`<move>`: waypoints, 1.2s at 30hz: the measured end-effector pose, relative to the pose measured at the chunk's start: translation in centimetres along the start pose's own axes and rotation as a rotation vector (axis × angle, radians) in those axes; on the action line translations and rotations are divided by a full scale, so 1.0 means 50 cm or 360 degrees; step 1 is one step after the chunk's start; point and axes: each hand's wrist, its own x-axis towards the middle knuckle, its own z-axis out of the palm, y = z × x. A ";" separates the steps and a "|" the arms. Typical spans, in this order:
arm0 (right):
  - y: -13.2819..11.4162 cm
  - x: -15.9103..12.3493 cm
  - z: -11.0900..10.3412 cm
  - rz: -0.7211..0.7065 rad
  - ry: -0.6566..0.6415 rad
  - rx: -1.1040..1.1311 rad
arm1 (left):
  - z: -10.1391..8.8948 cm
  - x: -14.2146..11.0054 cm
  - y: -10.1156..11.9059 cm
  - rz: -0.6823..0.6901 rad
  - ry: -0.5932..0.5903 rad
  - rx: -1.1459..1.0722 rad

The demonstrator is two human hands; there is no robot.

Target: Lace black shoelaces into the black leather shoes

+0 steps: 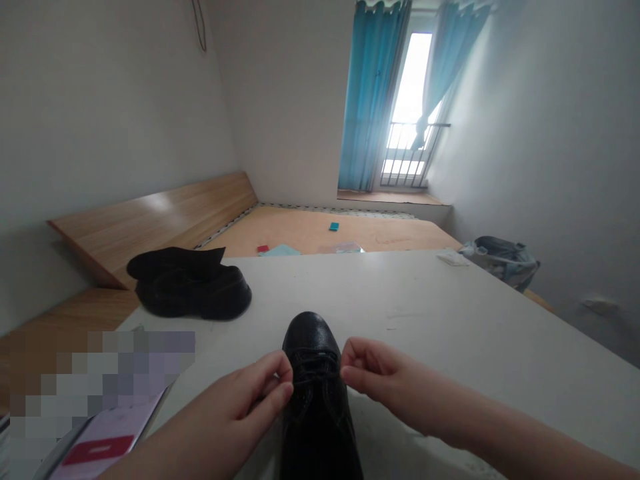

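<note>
A black lace-up shoe (pixel 311 333) rests on the white table, its toe pointing away from me. Across its upper runs a black shoelace (pixel 315 380). At the shoe's left side, my left hand (pixel 255 397) is closed, thumb and forefinger pinching the lace. My right hand (pixel 377 370) is curled at the opposite side, its fingertips closed on the lace by the eyelets. The short lace parts within the fingers are hidden. A second black shoe (pixel 193 293) lies further back on the left, with a flat black piece (pixel 175 261) on top of it.
The white table (pixel 340 287) stretches ahead and right. Left lies a pinkish-purple item (pixel 117 420), partly blurred out. A white packet (pixel 453 258) sits near the far right edge, beside a bag (pixel 503 257). Behind is a bed (pixel 300 223) with small items on it.
</note>
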 end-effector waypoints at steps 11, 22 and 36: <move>0.044 -0.013 -0.018 -0.0961 0.0318 -0.1019 | -0.041 -0.001 -0.019 -0.0236 0.0245 0.1051; 0.004 0.062 0.002 -0.0835 0.0351 -0.0290 | -0.023 0.026 0.005 -0.0222 -0.0102 -0.0866; 0.018 0.066 0.013 -0.0472 -0.0260 0.0301 | 0.034 0.031 -0.009 0.0915 0.0662 0.0659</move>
